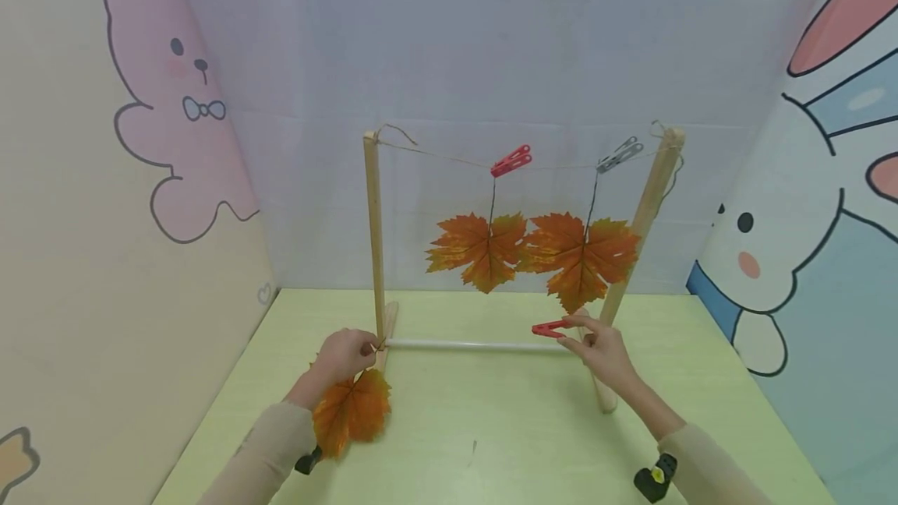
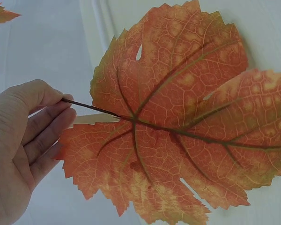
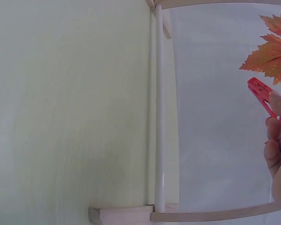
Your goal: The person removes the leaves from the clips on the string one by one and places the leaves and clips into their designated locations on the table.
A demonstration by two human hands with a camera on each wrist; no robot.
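My left hand pinches the dark stem of an orange maple leaf between thumb and forefinger, close by the foot of the left post. The leaf hangs below that hand, partly behind the forearm in the head view. On the right, my right hand holds a red clothespin by its handles, its nose pointing left, in front of the right post. Two more leaves hang from a string: one by a red clothespin, the other by a grey clothespin.
A wooden frame has a left post, a right post and a white crossbar low between them. Thin twine spans the post tops. The pale yellow table meets a white backdrop and cartoon-printed side walls.
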